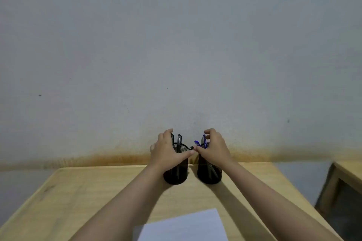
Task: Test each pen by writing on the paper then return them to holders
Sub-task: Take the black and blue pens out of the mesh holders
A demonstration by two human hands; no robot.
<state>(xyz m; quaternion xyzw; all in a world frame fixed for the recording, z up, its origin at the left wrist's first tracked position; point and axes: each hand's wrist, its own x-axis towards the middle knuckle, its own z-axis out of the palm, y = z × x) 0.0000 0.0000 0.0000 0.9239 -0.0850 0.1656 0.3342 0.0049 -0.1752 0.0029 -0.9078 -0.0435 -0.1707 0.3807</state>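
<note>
Two black mesh pen holders stand side by side near the far edge of the wooden table (78, 191). The left holder (176, 174) has black pens (179, 141) sticking up from it. The right holder (209, 174) has blue pens (204, 141). My left hand (166, 152) is cupped over the left holder's top, fingers spread beside the black pens. My right hand (214, 148) arches over the right holder, index finger curled above a blue pen. The two thumbs meet between the holders. Neither hand pinches a pen. A white paper (182, 225) lies at the near edge.
A grey wall rises right behind the holders. To the right, past a gap, stands the corner of another wooden piece of furniture (340, 188). The table's left and right edges slant inward toward the wall.
</note>
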